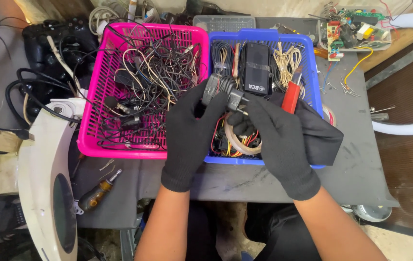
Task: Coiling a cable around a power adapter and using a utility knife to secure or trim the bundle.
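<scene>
Both my hands wear black gloves and meet over the front edge of a blue basket (312, 72). My left hand (192, 135) grips a black plug adapter (221, 89) by its body. My right hand (281, 140) holds the adapter's pronged end between thumb and fingers. Inside the blue basket lie coiled cables, a black rectangular device (256, 67), a red-handled tool (292, 94), a roll of tape (240, 145) and a black cloth (322, 135). Beside it on the left stands a pink basket (90, 121) full of tangled black and white wires.
A screwdriver (97, 193) with a brown handle lies on the grey table (361, 159) near its front edge. A white curved housing (47, 183) sits at the left, black game controllers (51, 43) behind it. A circuit board (351, 26) with loose wires rests in a tray at the back right.
</scene>
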